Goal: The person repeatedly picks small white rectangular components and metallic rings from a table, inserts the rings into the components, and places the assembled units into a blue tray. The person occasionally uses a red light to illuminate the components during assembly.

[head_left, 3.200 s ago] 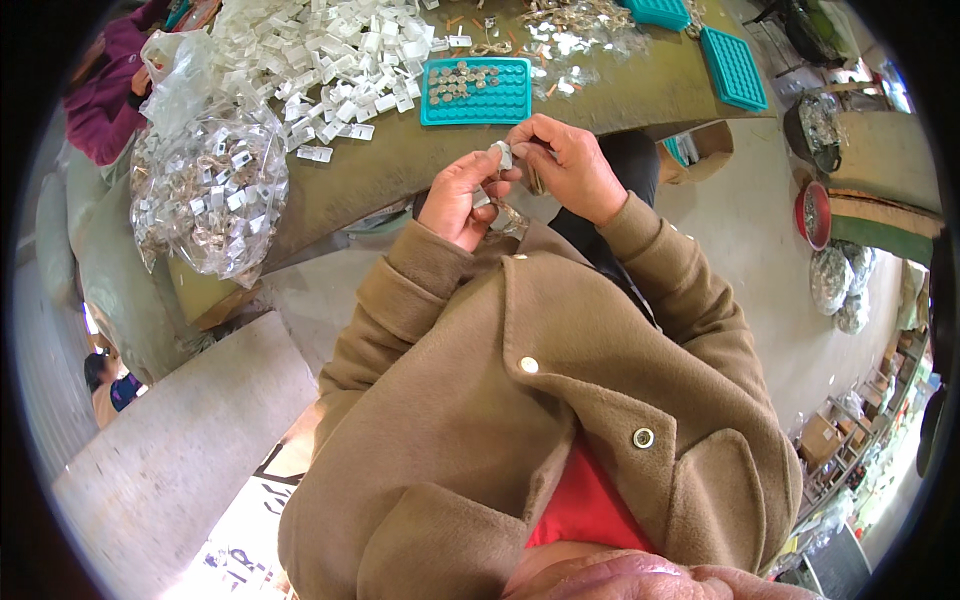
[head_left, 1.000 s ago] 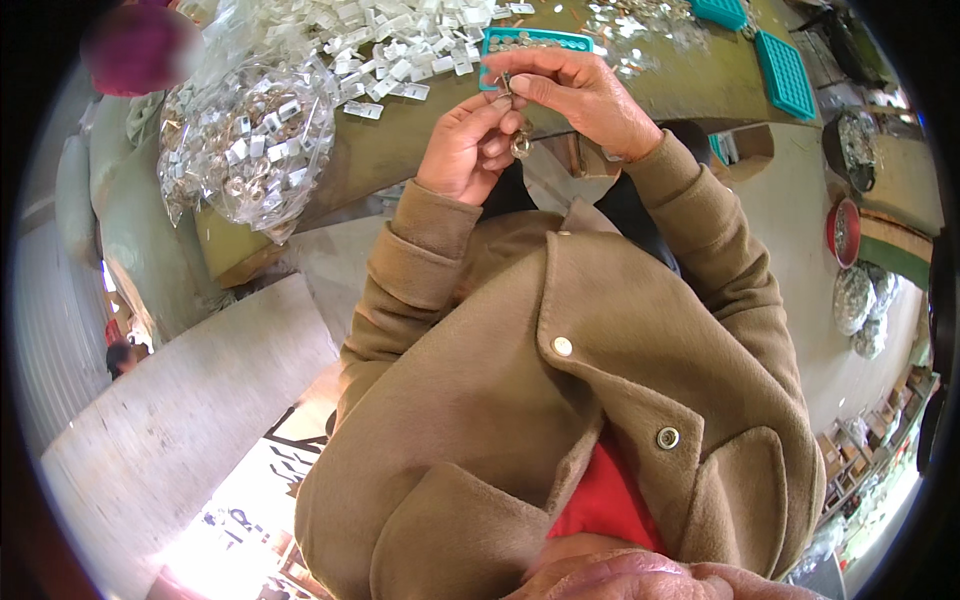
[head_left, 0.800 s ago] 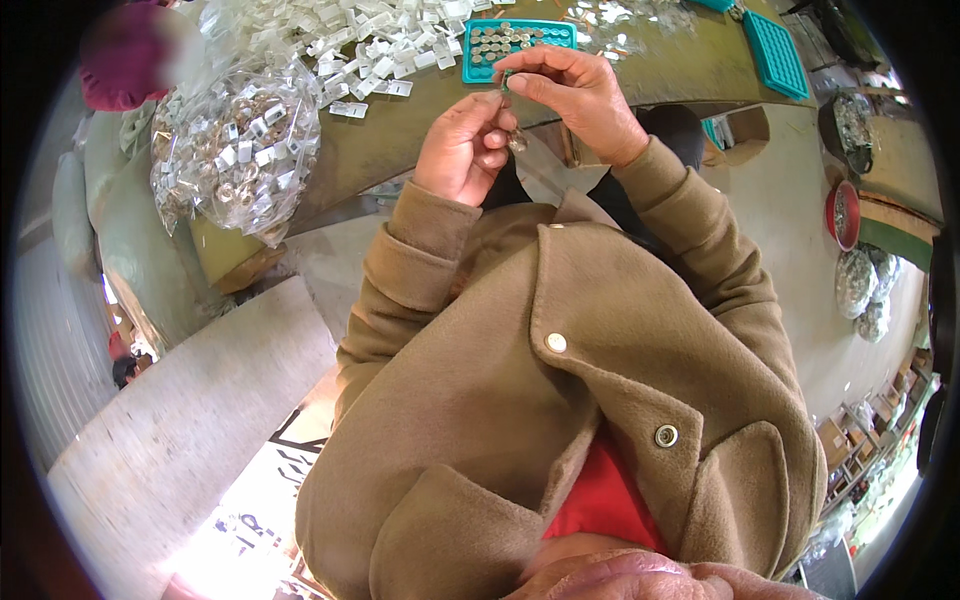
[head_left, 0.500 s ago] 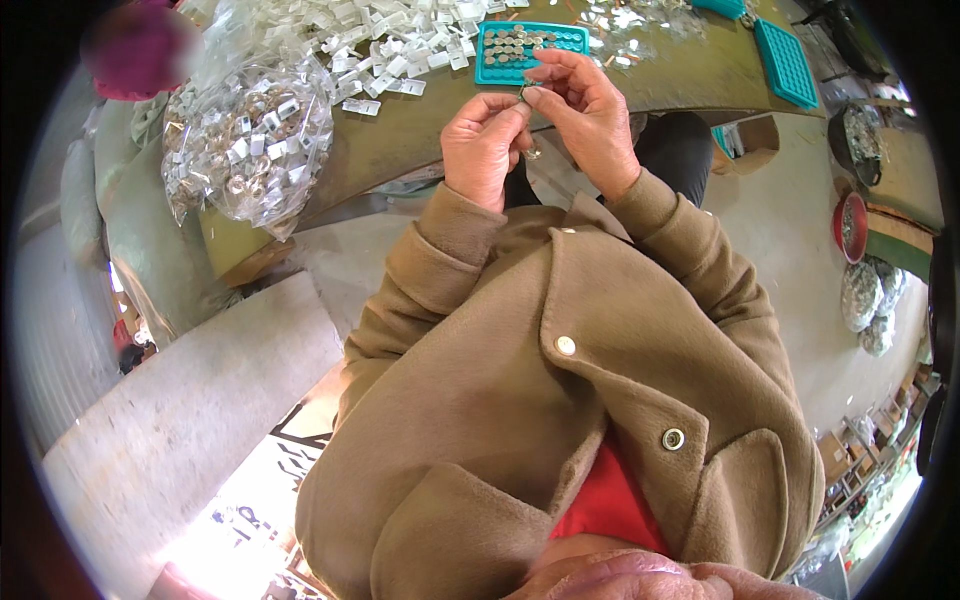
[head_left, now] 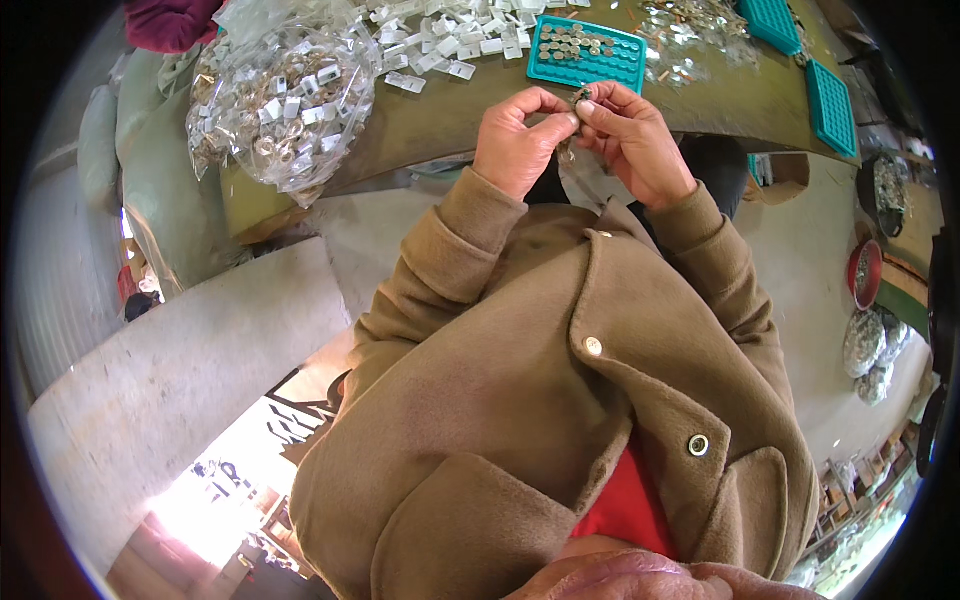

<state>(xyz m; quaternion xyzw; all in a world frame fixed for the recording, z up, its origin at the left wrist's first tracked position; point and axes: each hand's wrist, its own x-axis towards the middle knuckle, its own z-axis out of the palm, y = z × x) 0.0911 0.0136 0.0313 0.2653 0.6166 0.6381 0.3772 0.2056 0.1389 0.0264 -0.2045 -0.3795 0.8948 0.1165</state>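
Observation:
My left hand (head_left: 523,140) and my right hand (head_left: 640,143) meet just off the table's near edge, fingertips pinched together. Between them is a small dark-green part (head_left: 581,96), too tiny to name. Something thin and clear or metallic hangs below the left fingertips; its kind cannot be told. Just beyond the hands lies a teal tray (head_left: 618,80) with rows of round hollows, many holding small silvery discs (head_left: 572,44).
White plastic casings (head_left: 455,45) lie heaped on the table (head_left: 420,125). At left sits a clear bag (head_left: 290,110) of casings and coiled parts. More teal trays (head_left: 832,108) and loose scraps (head_left: 690,35) are at right. A person's purple sleeve (head_left: 168,22) shows at far left.
The view has shifted, so the scene sits further right. My right fingers have come down from above the part and closed in beside the left ones.

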